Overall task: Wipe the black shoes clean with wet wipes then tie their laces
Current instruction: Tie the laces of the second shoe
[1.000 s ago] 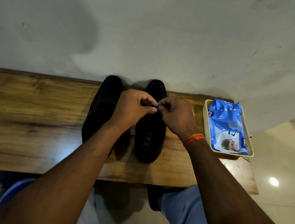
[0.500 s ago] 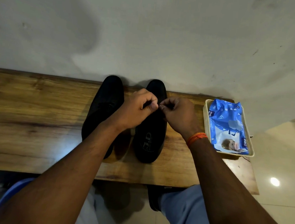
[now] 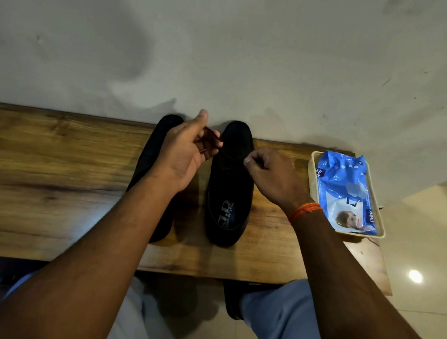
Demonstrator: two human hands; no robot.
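Two black shoes stand side by side on a wooden bench, toes toward the wall. The right shoe (image 3: pixel 230 186) shows its insole label; the left shoe (image 3: pixel 150 160) is mostly hidden behind my forearm. My left hand (image 3: pixel 184 152) is raised over the gap between the shoes, palm turned up, fingers pinching a thin dark lace. My right hand (image 3: pixel 269 170) sits at the right shoe's right side, fingers pinched on the other lace end. The laces are dark and hard to trace against the shoe.
A blue pack of wet wipes (image 3: pixel 346 191) lies in a cream tray (image 3: pixel 311 171) at the bench's right end. The wooden bench (image 3: pixel 41 167) runs along a grey wall. My knees in light trousers are below its front edge, over a tiled floor.
My hands, which met over the right shoe's laces, have pulled apart: the left one swung up and left with its palm turning upward, the right one drew back to the right.
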